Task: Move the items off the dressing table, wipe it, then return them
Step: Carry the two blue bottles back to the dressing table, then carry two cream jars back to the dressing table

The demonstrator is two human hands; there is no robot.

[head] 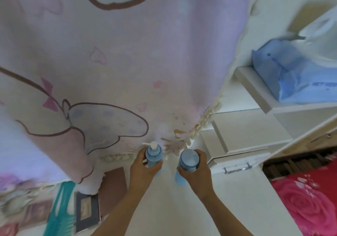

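Two blue bottles stand upright in the hands, long axes running straight toward the camera, so mostly their tops show. The left hand (141,164) has its fingers wrapped around the pump bottle (153,154), its white nozzle pointing to nine o'clock. The right hand (197,170) clamps its fingers on the capped bottle (188,160) (flat round lid up). Both hover above the white floor (169,208), at six o'clock from the pink blanket (113,57). No label is readable.
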